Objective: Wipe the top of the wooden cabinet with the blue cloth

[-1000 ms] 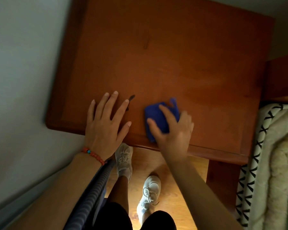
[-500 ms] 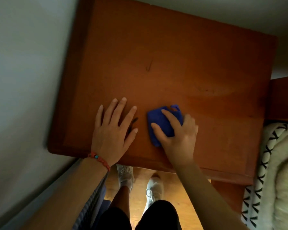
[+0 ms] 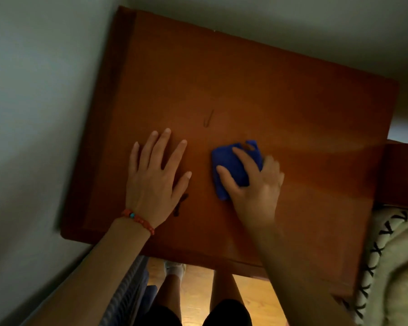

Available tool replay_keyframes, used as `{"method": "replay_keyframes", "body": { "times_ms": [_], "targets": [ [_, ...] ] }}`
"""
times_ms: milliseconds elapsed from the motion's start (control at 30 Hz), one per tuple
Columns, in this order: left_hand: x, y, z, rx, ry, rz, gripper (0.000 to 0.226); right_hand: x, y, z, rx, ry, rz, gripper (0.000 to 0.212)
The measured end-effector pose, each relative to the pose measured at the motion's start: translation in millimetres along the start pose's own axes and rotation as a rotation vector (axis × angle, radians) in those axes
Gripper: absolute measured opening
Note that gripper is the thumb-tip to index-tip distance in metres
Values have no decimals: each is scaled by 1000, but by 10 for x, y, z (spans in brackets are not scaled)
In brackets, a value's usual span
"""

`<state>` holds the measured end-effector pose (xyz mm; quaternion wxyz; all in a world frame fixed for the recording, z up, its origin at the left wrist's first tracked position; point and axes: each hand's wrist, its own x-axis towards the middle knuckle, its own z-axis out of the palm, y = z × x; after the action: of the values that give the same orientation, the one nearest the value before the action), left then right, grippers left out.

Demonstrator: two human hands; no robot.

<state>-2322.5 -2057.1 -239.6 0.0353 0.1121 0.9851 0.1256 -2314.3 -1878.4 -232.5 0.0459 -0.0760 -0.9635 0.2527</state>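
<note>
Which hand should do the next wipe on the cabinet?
The right hand, probably: it already presses the blue cloth onto the cabinet top. The left hand lies flat beside it, holding nothing.

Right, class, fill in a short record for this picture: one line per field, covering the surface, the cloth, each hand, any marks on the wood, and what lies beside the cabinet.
surface: cabinet top, wooden, seen from above
cloth: blue cloth, folded, lying on the cabinet top
right hand: right hand presses on the cloth, fingers spread over it
left hand: left hand rests flat on the wood, fingers spread, left of the cloth
wrist: bead bracelet on the left wrist
marks: dark mark by the left thumb; thin scratch beyond the fingers
beside: patterned blanket to the right
</note>
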Motion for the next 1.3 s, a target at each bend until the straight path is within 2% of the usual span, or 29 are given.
{"method": "replay_keyframes", "body": {
  "times_ms": [100,267,500,600,733,933,1033,1200,1300],
  "targets": [
    [152,-13,29,28,-18,-1,53,334,29,15,-3,3,-29,45],
    [152,-36,56,37,-43,-8,53,1338,-14,121,50,75,114,46],
    [206,48,14,9,-46,-63,53,695,13,32,20,-10,12,47],
    [326,77,-5,-3,-25,-63,53,1051,29,43,14,-1,8,46],
    [585,45,-3,19,-17,-74,55,1786,-13,138,76,65,138,45],
    [687,4,29,36,-40,-100,55,1447,51,48,57,17,74,51],
    [685,-16,24,27,-47,-97,55,1566,98,40,41,6,64,50],
    [671,-46,5,18,-53,-85,54,2143,10,133,107,110,194,44],
    [674,-48,11,14,-52,-93,54,2128,-85,189,84,151,237,45]
  ]
}}
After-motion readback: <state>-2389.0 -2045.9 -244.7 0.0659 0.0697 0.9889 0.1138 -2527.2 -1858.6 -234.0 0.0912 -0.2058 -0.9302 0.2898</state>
